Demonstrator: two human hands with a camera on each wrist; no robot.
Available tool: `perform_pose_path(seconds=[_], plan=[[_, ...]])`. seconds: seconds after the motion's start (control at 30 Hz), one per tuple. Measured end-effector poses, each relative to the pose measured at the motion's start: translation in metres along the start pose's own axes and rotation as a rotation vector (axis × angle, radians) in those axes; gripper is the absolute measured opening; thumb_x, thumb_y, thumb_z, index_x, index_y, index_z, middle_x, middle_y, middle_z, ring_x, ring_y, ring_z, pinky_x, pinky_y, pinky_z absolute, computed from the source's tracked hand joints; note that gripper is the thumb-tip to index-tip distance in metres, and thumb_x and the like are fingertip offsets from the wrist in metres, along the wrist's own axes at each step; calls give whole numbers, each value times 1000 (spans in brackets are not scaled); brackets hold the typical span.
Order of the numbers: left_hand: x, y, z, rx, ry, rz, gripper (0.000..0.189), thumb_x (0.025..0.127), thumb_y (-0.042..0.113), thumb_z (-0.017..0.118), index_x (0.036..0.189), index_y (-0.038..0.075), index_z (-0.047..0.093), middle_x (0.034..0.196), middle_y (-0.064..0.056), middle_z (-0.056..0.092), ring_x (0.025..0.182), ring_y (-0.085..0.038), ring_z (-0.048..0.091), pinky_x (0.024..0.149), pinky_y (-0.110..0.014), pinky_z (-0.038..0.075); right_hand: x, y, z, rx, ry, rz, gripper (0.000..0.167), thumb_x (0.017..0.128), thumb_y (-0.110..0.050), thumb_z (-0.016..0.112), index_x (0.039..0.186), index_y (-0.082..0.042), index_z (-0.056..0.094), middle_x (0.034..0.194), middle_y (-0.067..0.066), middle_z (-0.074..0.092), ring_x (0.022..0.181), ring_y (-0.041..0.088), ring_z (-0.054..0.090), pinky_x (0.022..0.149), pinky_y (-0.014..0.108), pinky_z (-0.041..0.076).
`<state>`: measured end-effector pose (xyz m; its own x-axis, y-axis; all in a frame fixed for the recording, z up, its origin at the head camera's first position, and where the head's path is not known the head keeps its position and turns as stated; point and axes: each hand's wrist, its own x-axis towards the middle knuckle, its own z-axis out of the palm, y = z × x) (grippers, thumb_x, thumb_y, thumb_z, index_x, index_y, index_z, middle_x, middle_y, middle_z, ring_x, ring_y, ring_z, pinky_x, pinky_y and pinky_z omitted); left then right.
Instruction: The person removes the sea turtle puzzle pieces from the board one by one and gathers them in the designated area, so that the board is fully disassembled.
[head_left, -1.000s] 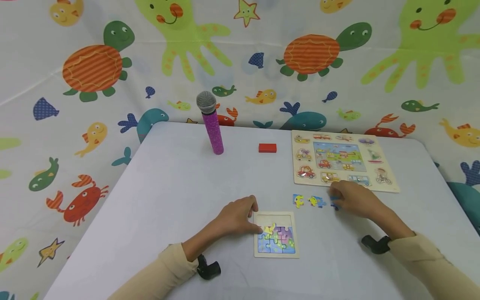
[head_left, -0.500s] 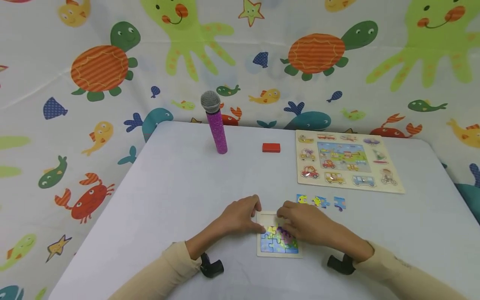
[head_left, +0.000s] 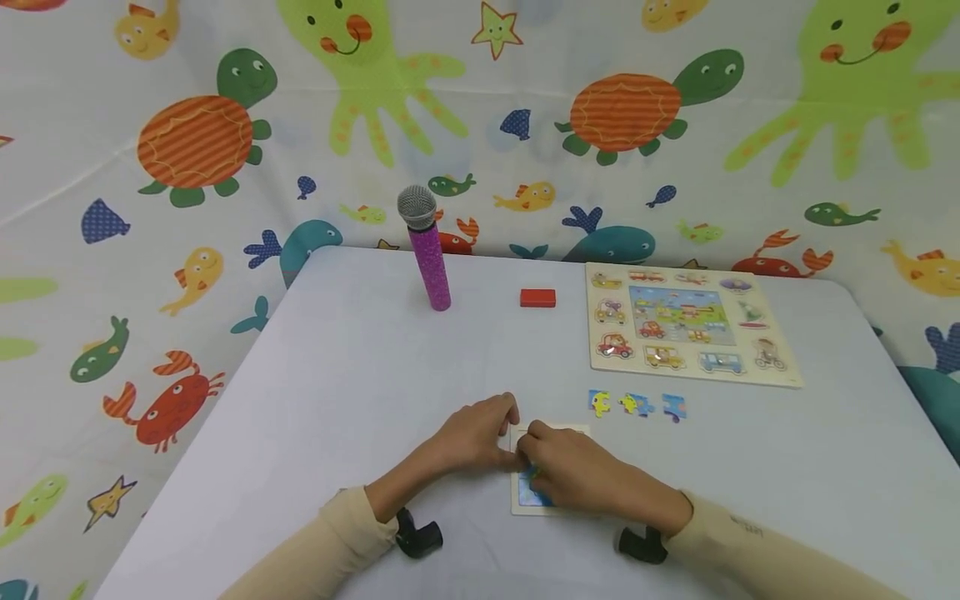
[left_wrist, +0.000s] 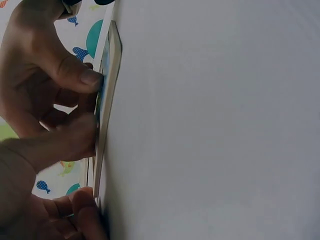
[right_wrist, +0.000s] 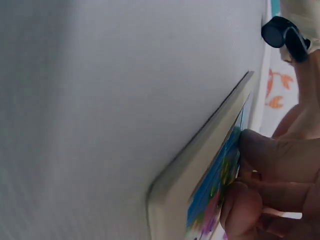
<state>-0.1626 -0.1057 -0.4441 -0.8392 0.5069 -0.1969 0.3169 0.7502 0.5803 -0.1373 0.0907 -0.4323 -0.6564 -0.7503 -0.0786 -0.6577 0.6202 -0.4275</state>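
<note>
On the white table lies a small square jigsaw puzzle in a pale wooden frame (right_wrist: pixel 202 155), its blue, green and pink pieces partly hidden under my hands. My left hand (head_left: pixel 472 436) holds the frame's left side, index finger at the upper left corner and thumb at the left edge. Over the puzzle is my right hand (head_left: pixel 577 471), fingers bent, thumb and fingertips down on the pieces; I cannot tell if they pinch one. In a row beyond lie three loose jigsaw pieces: a yellow and blue piece (head_left: pixel 599 402), another such piece (head_left: pixel 637 405) and a blue piece (head_left: pixel 674 407).
A larger wooden vehicle puzzle board (head_left: pixel 682 325) lies at the back right. To its left is a red block (head_left: pixel 537 298). Farther left, a microphone (head_left: pixel 429 258) with a glittery purple handle stands upright. A sea-animal cloth (head_left: pixel 480 125) hangs behind the table.
My right hand has moved left from the blue loose piece onto the puzzle, crossing from its upper right to its left part. The left hand and the three loose pieces have stayed put.
</note>
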Motion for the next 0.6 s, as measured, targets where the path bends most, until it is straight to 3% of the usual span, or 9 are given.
perform_pose_path(seconds=[0.2, 0.4, 0.6], plan=[[-4, 2, 1, 30, -61, -21, 69, 69, 41, 95, 114, 13, 51, 100, 2, 52, 73, -14, 52, 64, -29, 44, 2, 4, 0, 96, -20, 34, 32, 85, -8, 81, 113, -3, 66, 101, 2, 59, 78, 10, 53, 72, 26, 49], [-7, 6, 4, 107, -52, 5, 74, 68, 44, 95, 116, 12, 49, 101, 1, 49, 68, -14, 51, 61, -27, 44, 3, 7, 3, 150, -11, 71, 33, 85, -7, 79, 116, -4, 65, 109, 4, 61, 86, 11, 54, 80, 30, 52], [-7, 8, 5, 110, -49, 7, 72, 69, 42, 95, 115, 13, 48, 101, 2, 48, 71, -14, 51, 63, -26, 44, 3, 15, 7, 240, 10, 82, 28, 85, -5, 79, 107, -10, 64, 95, -4, 56, 82, 11, 50, 74, 28, 47]])
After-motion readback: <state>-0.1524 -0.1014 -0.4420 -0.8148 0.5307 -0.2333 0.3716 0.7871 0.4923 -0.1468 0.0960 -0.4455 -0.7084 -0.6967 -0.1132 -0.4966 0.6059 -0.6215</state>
